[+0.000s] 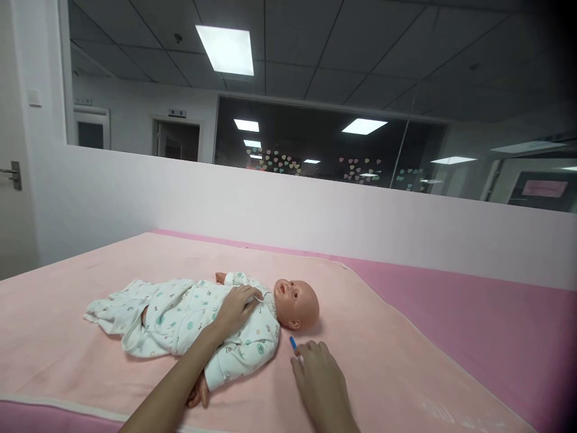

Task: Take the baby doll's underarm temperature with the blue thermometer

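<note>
A bald baby doll [300, 304] lies on its back, head to the right, face up. It wears a white garment [180, 307] printed with small green and coloured figures. My left hand [237, 310] rests across the doll's chest, its fingers and thumb closed on the garment's edge near the collar. Low in the view, beside the doll's head, my right hand [319, 376] is closed on a slim stick with a blue end [293, 343]. The blue end points up and left, towards the doll's neck, apart from it. The rest of the stick is mostly hidden by my fingers.
The doll lies on a peach-coloured sheet [383, 361] spread over a pink padded surface [487, 313]. Behind it runs a low white wall [293, 204] with glass above. On the far left is a door with a metal handle [15, 174].
</note>
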The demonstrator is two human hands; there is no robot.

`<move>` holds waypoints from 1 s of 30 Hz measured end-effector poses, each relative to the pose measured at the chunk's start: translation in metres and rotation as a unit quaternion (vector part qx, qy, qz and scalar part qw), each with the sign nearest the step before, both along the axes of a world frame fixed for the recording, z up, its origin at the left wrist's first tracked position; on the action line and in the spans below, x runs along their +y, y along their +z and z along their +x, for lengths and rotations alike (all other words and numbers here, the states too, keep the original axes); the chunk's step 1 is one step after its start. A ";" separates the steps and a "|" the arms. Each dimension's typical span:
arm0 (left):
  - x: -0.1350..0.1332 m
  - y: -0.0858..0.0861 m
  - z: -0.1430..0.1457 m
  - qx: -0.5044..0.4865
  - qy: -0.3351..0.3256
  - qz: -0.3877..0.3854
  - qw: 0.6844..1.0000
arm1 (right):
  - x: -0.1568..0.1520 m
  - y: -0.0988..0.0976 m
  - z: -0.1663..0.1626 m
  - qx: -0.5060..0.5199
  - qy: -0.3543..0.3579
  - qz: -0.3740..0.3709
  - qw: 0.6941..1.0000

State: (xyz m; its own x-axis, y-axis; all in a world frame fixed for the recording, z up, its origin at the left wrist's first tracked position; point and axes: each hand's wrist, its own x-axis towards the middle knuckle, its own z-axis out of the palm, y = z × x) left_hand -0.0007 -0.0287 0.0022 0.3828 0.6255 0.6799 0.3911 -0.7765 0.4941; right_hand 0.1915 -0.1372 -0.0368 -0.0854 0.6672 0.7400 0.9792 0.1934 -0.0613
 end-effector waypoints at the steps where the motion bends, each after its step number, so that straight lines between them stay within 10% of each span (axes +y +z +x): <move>1: 0.000 0.000 0.000 -0.009 -0.002 -0.008 1.000 | 0.009 0.008 -0.010 0.017 0.021 0.013 1.000; 10: 0.005 -0.001 0.002 -0.076 -0.043 -0.079 0.993 | 0.095 0.039 -0.087 0.196 0.147 0.011 0.970; 30: 0.005 0.009 -0.019 -0.170 0.024 -0.106 0.979 | 0.096 0.018 -0.082 0.278 0.165 0.056 0.945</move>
